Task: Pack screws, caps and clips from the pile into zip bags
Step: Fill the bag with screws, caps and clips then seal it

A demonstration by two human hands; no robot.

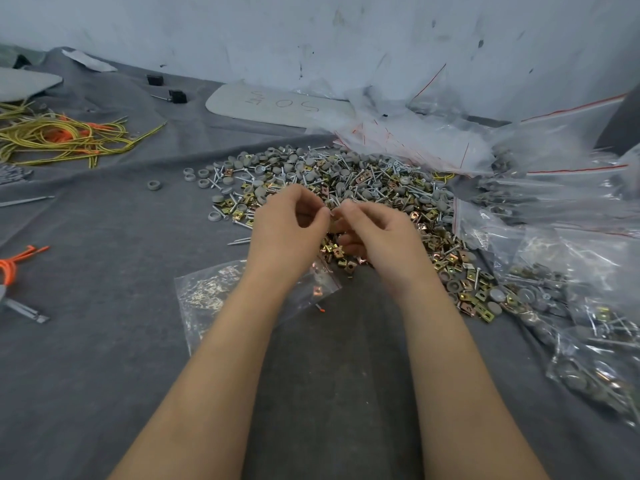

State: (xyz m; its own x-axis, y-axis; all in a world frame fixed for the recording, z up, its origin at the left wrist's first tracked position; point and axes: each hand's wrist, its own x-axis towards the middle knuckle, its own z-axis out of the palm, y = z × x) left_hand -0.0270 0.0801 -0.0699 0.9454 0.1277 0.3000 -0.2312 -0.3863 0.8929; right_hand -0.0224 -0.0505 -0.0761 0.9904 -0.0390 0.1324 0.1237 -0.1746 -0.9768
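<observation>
Both bare hands hover over the near edge of a wide pile of silver screws, round grey plastic caps and brass-coloured square metal clips (349, 178), which is spread across a grey cloth-covered surface (104, 358). The left hand (289, 223) and the right hand (379, 233) have their fingers curled inward, with the tips of thumb and forefingers brought together between them. Something tiny may be pinched there, but it is too small and too hidden to tell whether either hand really grips a piece. Under the left forearm a small clear plastic zip bag with a red seal line (207, 296) lies flat on the cloth, just beside the pile, and one copper-coloured clip (318, 290) shows near its right end. To the right of the pile lie several clear bags already holding caps, screws and clips (575, 306). Behind the pile, against a scuffed pale wall (311, 29), sits a crumpled heap of clear red-striped zip bags (415, 133). A single grey plastic ring (154, 184) rests apart from the pile on its left. Farther left is a tangle of yellow and orange cords (52, 136). Beyond them lie two small black blocks (178, 96) and a flat grey oval panel with handwriting (277, 105).
</observation>
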